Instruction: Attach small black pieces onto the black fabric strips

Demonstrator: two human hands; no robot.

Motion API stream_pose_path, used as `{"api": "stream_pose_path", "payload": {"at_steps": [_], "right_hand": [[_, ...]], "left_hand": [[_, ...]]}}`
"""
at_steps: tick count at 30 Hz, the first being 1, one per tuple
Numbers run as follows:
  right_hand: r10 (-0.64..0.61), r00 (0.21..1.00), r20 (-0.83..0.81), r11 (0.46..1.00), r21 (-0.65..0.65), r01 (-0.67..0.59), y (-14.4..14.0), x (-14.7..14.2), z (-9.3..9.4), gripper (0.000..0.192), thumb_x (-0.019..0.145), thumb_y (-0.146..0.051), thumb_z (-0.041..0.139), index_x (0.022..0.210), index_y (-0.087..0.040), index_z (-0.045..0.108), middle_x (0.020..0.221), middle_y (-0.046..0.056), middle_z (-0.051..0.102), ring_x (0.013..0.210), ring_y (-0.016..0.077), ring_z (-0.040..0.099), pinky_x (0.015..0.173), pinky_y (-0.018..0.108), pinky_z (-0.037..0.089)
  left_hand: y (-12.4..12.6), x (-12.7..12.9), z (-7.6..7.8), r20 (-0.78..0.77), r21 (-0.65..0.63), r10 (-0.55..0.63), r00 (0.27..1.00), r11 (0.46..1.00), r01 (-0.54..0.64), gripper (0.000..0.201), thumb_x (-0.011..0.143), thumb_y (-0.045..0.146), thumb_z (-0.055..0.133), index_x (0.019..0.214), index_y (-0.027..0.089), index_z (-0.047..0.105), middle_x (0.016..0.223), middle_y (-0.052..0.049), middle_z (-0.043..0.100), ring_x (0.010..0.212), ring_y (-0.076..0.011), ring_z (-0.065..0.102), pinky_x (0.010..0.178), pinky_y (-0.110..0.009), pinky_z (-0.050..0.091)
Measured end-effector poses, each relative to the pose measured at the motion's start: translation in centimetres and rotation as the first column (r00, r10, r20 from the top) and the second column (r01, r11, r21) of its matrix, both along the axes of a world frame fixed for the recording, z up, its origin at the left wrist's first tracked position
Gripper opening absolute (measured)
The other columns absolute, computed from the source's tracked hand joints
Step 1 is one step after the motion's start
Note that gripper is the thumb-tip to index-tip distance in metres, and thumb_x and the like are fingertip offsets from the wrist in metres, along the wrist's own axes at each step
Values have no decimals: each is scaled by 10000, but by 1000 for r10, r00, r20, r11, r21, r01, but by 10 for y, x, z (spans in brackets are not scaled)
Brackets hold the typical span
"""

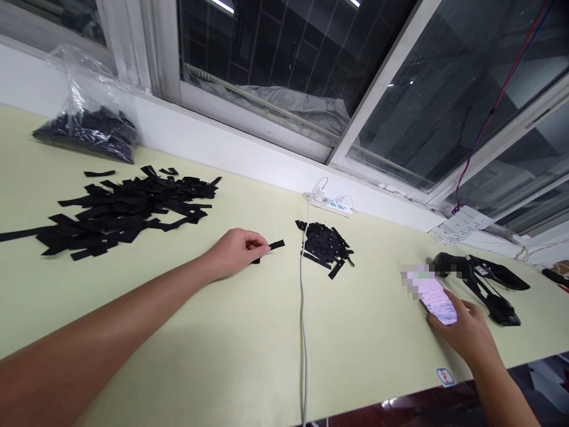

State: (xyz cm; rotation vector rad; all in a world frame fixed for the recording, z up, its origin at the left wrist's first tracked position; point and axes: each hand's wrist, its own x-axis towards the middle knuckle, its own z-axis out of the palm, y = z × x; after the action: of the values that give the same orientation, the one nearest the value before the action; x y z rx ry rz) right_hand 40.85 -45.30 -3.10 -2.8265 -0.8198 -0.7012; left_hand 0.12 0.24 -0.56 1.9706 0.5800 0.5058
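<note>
My left hand point(237, 250) reaches across the pale yellow table point(249, 338) and pinches a short black strip point(275, 244) between thumb and fingers, just above the surface. A small heap of black strips point(326, 246) lies a little to its right. A large loose pile of black strips point(120, 210) spreads to its left. My right hand point(464, 329) holds a lit phone point(433, 293) near the table's right front edge.
A white cable point(303, 296) runs from a power strip point(333, 206) by the window sill down over the front edge. A clear bag of black pieces point(89, 127) sits at the far left. A black tool point(484, 281) lies right of the phone. Papers point(460, 225) rest by the window.
</note>
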Motion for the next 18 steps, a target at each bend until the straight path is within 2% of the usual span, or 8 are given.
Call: {"api": "stream_pose_path", "payload": {"at_steps": [6, 11, 18], "right_hand": [[9, 999, 39, 999, -31, -8, 7, 1, 1, 769, 704, -534, 555, 1387, -185, 510, 1123, 149, 480, 1196, 359, 491, 972, 482, 457], [-9, 1000, 25, 999, -35, 10, 8, -4, 4, 794, 709, -497, 574, 1441, -220, 438, 1136, 134, 467, 1197, 345, 499, 954, 475, 472], [5, 1000, 26, 1000, -20, -5, 6, -2, 3, 743, 700, -498, 589, 1384, -224, 494, 1158, 142, 485, 1167, 356, 523, 924, 474, 478]], "left_hand": [[-1, -1, 2, -18, 3, 3, 1000, 1000, -3, 333, 781, 514, 650, 874, 210, 748, 782, -36, 700, 735, -187, 598, 653, -300, 436], [-1, 0, 2, -16, 4, 3, 1000, 1000, -3, 348, 782, 519, 645, 879, 202, 749, 775, -43, 695, 727, -187, 589, 643, -301, 429], [1, 0, -1, -5, -4, -3, 1000, 1000, 3, 343, 780, 519, 648, 878, 206, 748, 779, -45, 697, 732, -189, 593, 649, -303, 429]]}}
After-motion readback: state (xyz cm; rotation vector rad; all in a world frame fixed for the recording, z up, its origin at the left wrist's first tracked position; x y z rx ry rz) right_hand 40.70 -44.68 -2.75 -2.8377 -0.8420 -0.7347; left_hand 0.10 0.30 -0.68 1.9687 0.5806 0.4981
